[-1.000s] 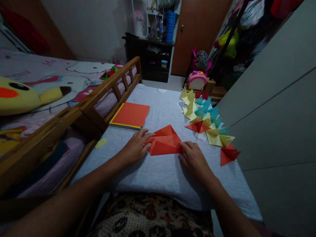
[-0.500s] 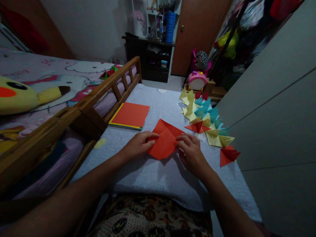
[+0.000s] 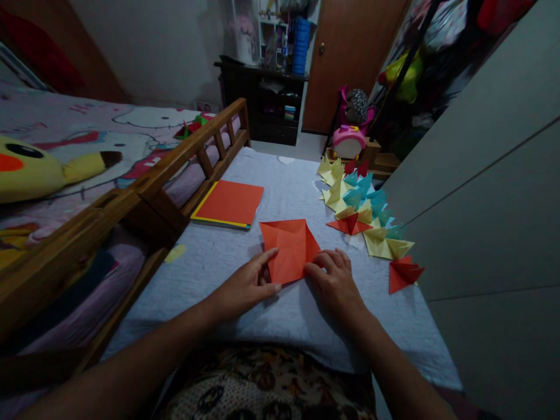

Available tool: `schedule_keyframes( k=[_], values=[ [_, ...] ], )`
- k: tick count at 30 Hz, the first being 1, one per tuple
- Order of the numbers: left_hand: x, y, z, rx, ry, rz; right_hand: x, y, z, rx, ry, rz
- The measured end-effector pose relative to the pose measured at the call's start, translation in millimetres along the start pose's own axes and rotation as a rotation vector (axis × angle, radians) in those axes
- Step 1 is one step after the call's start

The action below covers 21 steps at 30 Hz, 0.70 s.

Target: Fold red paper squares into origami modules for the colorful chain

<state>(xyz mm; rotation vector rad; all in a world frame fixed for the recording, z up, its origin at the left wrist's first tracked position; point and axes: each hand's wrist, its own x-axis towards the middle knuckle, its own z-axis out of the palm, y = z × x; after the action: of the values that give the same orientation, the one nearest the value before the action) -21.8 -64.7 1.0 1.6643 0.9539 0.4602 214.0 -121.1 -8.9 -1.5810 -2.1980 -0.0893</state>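
Note:
A red folded paper (image 3: 289, 248) lies flat on the grey quilted mat (image 3: 284, 315) in front of me. My left hand (image 3: 249, 283) rests at its lower left edge, fingers stretched out and pressing the paper. At the paper's lower right corner my right hand (image 3: 335, 283) has its fingers curled onto the edge. A stack of square paper sheets (image 3: 230, 203) with a red sheet on top lies farther back on the left. Several folded paper pieces (image 3: 363, 213) in yellow, teal and red run in a row along the right side.
A wooden bed rail (image 3: 175, 169) borders the mat on the left, with a yellow plush toy (image 3: 39, 169) on the bed. A grey cabinet (image 3: 490, 192) stands close on the right. A dark shelf unit (image 3: 266, 99), a brown door and toys stand at the back.
The red paper has been turned and laid flat, now showing a squarer shape. Both hands slid down to its lower edge, nearer to me.

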Motion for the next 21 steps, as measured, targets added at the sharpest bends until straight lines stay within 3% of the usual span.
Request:
schedule_keyframes(
  k=[2, 3, 7, 9, 11, 14, 21],
  values=[
    [-7, -1, -2.9, 0.214, -0.038, 0.083, -1, 1, 1, 0.042, 0.011, 0.015],
    [-10, -1, -4.4, 0.345, -0.002, 0.149, -1, 2, 1, 0.064, 0.014, 0.017],
    [-11, -1, -5.3, 0.903, 0.344, 0.422, -2, 3, 1, 0.128, 0.012, 0.005],
    [-5, 1, -4.2, 1.087, 0.415, 0.584, -3, 4, 1, 0.132, 0.004, -0.008],
    [2, 4, -4.4, 1.172, 0.350, 0.723, -4, 4, 2, 0.131, -0.006, -0.010],
    [14, 10, -8.0, 1.219, 0.219, 0.795, -5, 5, 2, 0.148, -0.001, 0.013],
    [24, 10, -10.3, 1.220, 0.068, 0.749, -9, 13, 10, 0.229, 0.094, 0.150]
  ],
)
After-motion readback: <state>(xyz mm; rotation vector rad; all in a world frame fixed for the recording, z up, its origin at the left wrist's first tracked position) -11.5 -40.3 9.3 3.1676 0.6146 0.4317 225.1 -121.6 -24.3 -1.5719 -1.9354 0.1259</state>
